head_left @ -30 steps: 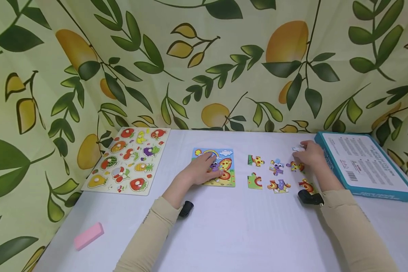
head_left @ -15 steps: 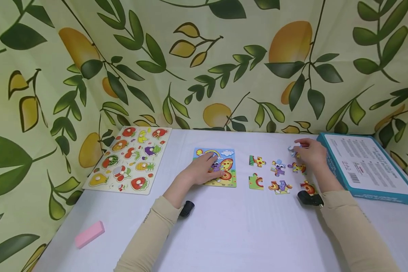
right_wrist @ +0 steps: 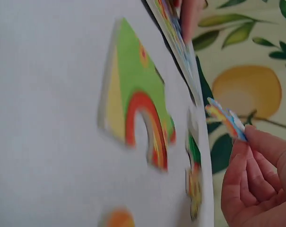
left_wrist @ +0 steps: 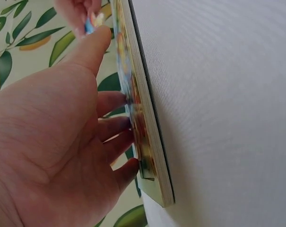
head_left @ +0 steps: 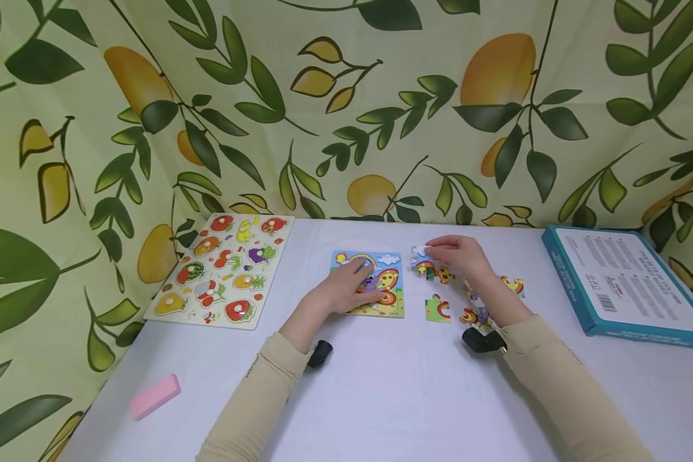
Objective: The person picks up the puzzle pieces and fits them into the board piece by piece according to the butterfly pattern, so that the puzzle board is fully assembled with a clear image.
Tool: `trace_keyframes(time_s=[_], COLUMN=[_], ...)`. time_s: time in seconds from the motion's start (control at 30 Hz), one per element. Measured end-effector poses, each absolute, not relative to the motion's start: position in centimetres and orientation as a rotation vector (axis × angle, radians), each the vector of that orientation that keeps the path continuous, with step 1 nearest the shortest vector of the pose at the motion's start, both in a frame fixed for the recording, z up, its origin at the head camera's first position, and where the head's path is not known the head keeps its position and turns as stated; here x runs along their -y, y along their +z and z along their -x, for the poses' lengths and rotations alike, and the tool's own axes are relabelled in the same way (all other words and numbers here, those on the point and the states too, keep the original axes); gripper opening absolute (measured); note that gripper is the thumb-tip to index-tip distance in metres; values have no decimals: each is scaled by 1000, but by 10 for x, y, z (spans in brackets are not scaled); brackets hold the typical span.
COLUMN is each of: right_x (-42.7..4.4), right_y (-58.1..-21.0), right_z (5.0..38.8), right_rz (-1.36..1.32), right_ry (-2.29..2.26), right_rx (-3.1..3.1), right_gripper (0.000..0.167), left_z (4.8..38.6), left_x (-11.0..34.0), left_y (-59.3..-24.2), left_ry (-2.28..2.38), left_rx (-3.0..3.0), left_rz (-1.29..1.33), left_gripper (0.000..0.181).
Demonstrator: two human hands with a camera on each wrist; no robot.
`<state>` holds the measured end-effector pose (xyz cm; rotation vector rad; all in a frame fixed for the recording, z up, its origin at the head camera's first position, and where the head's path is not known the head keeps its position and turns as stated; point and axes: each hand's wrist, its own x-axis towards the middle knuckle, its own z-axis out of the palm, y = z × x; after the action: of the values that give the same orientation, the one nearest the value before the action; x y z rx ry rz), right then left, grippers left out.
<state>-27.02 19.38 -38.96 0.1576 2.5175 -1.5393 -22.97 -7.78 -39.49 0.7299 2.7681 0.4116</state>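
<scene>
The left hand (head_left: pixel 344 286) rests on a colourful butterfly picture board (head_left: pixel 393 304); in the left wrist view its fingertips touch the face of the board (left_wrist: pixel 154 156). Between thumb and fingers, the right hand (head_left: pixel 464 260) pinches a blue puzzle piece with a cloud and rainbow (head_left: pixel 420 258), held above the table just right of the board. The right wrist view shows this piece (right_wrist: pixel 226 119) tilted in the right hand (right_wrist: pixel 258 175). Below it lies a green piece with a red arch (head_left: pixel 437 309). More pieces lie partly hidden under the right hand and wrist.
A board of fruit pictures (head_left: pixel 213 276) lies at the left back. Nearer the front left is a pink block (head_left: pixel 155 396). On the right lies a teal-edged box (head_left: pixel 629 282) with a printed white face. A leaf-and-fruit patterned cloth (head_left: pixel 323 128) hangs behind the table.
The right hand has lifted the blue piece from the right end of the loose pieces and moved left with it, close to the picture board. The left hand stays on the board.
</scene>
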Motion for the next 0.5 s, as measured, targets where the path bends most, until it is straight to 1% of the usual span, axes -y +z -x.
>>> trace_keyframes(time_s=[0.23,0.5], right_x=[-160,-141], right_y=[-395,-401], right_z=[273,283], right_rz=[-116,-16], right_ry=[-1588,-1457], right_rx=[-2440,-2540], right_gripper=[36,32], left_z=[231,231], left_x=[77,78], left_y=[-396,-395], left_ry=[401,421], left_rx=[-2747,-2741], left_rz=[-707,-682], left_gripper=[75,76])
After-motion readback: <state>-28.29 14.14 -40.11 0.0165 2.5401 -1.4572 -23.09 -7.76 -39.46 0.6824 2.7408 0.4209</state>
